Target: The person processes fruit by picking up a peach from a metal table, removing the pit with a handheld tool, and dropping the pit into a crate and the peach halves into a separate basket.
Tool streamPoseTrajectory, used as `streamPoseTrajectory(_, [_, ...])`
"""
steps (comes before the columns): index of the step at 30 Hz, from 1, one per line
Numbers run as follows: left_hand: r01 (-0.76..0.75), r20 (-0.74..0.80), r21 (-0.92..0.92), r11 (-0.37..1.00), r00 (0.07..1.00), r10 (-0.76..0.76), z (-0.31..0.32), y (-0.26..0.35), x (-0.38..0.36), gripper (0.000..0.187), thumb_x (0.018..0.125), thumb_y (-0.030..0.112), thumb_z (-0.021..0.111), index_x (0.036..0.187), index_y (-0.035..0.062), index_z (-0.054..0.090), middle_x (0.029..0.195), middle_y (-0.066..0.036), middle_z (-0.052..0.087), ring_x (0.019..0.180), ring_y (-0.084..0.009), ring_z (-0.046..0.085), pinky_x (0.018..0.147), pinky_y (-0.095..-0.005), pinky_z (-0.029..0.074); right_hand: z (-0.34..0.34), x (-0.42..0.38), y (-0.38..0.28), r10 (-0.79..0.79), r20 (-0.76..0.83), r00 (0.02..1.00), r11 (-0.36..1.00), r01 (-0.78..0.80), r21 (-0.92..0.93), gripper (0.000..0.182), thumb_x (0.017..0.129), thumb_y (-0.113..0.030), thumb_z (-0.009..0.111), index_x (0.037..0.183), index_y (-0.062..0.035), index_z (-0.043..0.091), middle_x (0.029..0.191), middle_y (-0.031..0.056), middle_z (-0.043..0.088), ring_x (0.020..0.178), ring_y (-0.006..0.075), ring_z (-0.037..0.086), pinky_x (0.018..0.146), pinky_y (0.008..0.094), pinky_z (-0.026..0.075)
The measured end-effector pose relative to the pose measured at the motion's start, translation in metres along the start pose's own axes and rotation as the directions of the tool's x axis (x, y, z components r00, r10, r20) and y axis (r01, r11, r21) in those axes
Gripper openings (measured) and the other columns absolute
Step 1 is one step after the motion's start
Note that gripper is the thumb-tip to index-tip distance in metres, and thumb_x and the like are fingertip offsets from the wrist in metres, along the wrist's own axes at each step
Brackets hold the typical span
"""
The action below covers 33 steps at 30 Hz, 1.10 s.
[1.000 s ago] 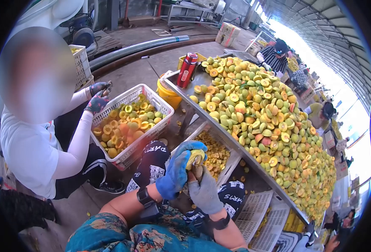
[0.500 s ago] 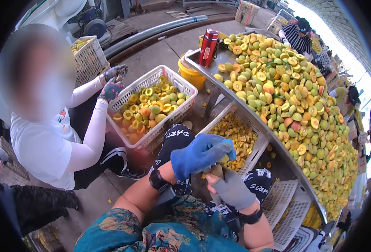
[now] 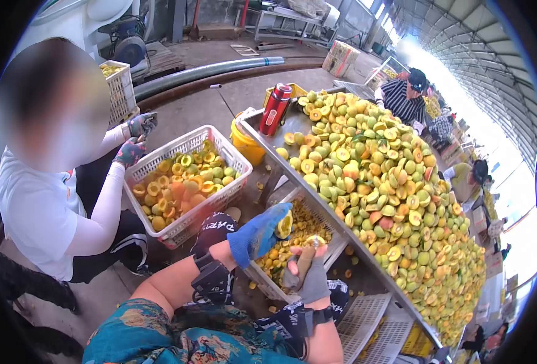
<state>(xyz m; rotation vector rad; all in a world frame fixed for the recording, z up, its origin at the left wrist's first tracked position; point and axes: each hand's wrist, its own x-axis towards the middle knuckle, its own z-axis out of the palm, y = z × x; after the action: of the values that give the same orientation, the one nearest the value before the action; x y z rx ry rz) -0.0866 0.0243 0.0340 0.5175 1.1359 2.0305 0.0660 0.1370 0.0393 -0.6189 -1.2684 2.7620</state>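
Note:
My left hand (image 3: 257, 235), in a blue glove, holds a halved yellow-green peach (image 3: 285, 225), its cut side partly turned to my right. My right hand (image 3: 312, 280), in a grey glove with bare fingertips, is closed around a short brown-handled pitting tool (image 3: 306, 259). Its small, pale tip points up, a little apart from the fruit. Beneath both hands stands a white crate (image 3: 336, 244) holding small yellow fruit scraps (image 3: 308, 221). A big heap of halved peaches (image 3: 396, 200) lies on the metal table (image 3: 359, 246) to my right.
Left of me sits a person in white (image 3: 44, 212) beside a white crate (image 3: 244, 167) of peach halves. A red flask (image 3: 275, 110) stands on the table corner, near a yellow bucket (image 3: 247, 145). Empty-looking crates (image 3: 365, 315) lean under the table. Other people work beyond the heap.
My hands have moved apart; the left one now shows the peach half that its fingers mostly covered. The view has shifted, bringing more of the scrap crate into sight.

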Motion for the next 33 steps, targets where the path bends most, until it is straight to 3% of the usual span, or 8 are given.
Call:
streamPoseTrajectory(5, [0.129, 0.090, -0.379, 0.916, 0.991, -0.102, 0.005, 0.002, 0.017, 0.038, 0.094, 0.016, 0.059, 0.129, 0.0082, 0.045, 0.122, -0.006, 0.052, 0.103, -0.0174, 0.058, 0.089, -0.0318, 0.051, -0.002, 0.013, -0.009, -0.054, -0.234, 0.971, 0.995, 0.072, 0.068, 0.062, 0.093, -0.062, 0.047, 0.114, -0.0039, 0.055, 0.073, 0.0033, 0.054, 0.051, 0.0153, 0.047, 0.051, 0.0299, 0.043])
streamPoseTrajectory(13, [-0.089, 0.065, 0.097, 0.991, 0.994, 0.083, 0.013, 0.001, -0.005, 0.056, 0.098, 0.031, 0.052, 0.143, 0.0043, 0.032, 0.130, -0.007, 0.046, 0.118, -0.0182, 0.048, 0.109, -0.0313, 0.031, 0.032, 0.023, -0.007, -0.282, -0.293, 0.913, 0.901, 0.148, -0.407, 0.025, 0.087, -0.017, 0.066, 0.107, -0.0045, 0.058, 0.078, 0.0021, 0.060, 0.054, 0.0102, 0.055, 0.046, 0.0238, 0.042])
streamPoseTrajectory(15, [-0.054, 0.125, 0.446, 0.893, 0.992, -0.002, 0.002, 0.012, -0.008, 0.056, 0.100, 0.036, 0.048, 0.145, 0.0064, 0.032, 0.123, -0.007, 0.052, 0.110, -0.0153, 0.051, 0.096, -0.0294, 0.043, 0.020, 0.032, -0.007, -0.515, -0.127, 0.848, 0.690, 0.323, -0.648, 0.030, 0.086, -0.015, 0.067, 0.112, -0.0004, 0.059, 0.083, 0.0026, 0.062, 0.063, 0.0081, 0.057, 0.054, 0.0227, 0.047])
streamPoseTrajectory(19, [0.252, 0.073, 0.196, 0.948, 0.960, -0.270, -0.003, 0.027, -0.019, 0.043, 0.098, 0.041, 0.047, 0.129, 0.0118, 0.043, 0.105, -0.008, 0.056, 0.084, -0.0122, 0.060, 0.050, -0.0229, 0.046, 0.040, 0.019, -0.016, -0.468, -0.096, 0.878, 0.628, 0.254, -0.736, 0.033, 0.091, -0.022, 0.065, 0.115, -0.0001, 0.059, 0.087, 0.0040, 0.063, 0.073, 0.0101, 0.059, 0.065, 0.0256, 0.048])
streamPoseTrajectory(21, [0.224, 0.050, 0.130, 0.966, 0.971, -0.232, -0.006, 0.022, -0.023, 0.040, 0.097, 0.041, 0.049, 0.123, 0.0114, 0.042, 0.101, -0.009, 0.055, 0.080, -0.0156, 0.060, 0.050, -0.0252, 0.049, 0.020, 0.022, 0.006, -0.637, 0.027, 0.770, 0.417, 0.374, -0.828, 0.035, 0.096, -0.028, 0.059, 0.115, 0.0007, 0.058, 0.084, 0.0047, 0.061, 0.075, 0.0123, 0.057, 0.067, 0.0278, 0.047])
streamPoseTrajectory(25, [0.150, -0.071, 0.060, 0.987, 0.987, -0.146, -0.006, 0.017, -0.029, 0.046, 0.095, 0.039, 0.051, 0.128, 0.0104, 0.036, 0.106, -0.009, 0.053, 0.084, -0.0184, 0.061, 0.056, -0.0312, 0.056, 0.022, 0.003, 0.023, -0.479, -0.111, 0.871, 0.616, 0.242, -0.750, 0.034, 0.100, -0.029, 0.047, 0.116, -0.0005, 0.058, 0.086, 0.0026, 0.060, 0.076, 0.0109, 0.055, 0.068, 0.0256, 0.045])
streamPoseTrajectory(28, [0.062, -0.054, 0.040, 0.997, 0.997, -0.060, 0.001, 0.018, -0.035, 0.048, 0.094, 0.037, 0.052, 0.130, 0.0102, 0.037, 0.111, -0.007, 0.051, 0.089, -0.0167, 0.059, 0.056, -0.0286, 0.056, 0.042, -0.004, 0.024, -0.627, 0.072, 0.776, 0.309, 0.332, -0.891, 0.033, 0.099, -0.024, 0.050, 0.113, 0.0059, 0.055, 0.087, 0.0214, 0.064, 0.081, 0.0358, 0.064, 0.071, 0.0400, 0.049])
streamPoseTrajectory(33, [-0.012, -0.058, 0.198, 0.980, 0.998, 0.024, 0.004, 0.017, -0.041, 0.036, 0.094, 0.025, 0.053, 0.125, 0.0091, 0.044, 0.111, -0.007, 0.050, 0.090, -0.0152, 0.055, 0.068, -0.0283, 0.052, 0.042, 0.003, 0.024, -0.614, 0.063, 0.787, 0.259, 0.276, -0.926, 0.029, 0.098, -0.023, 0.053, 0.111, 0.0033, 0.056, 0.089, 0.0251, 0.063, 0.085, 0.0433, 0.061, 0.072, 0.0438, 0.049])
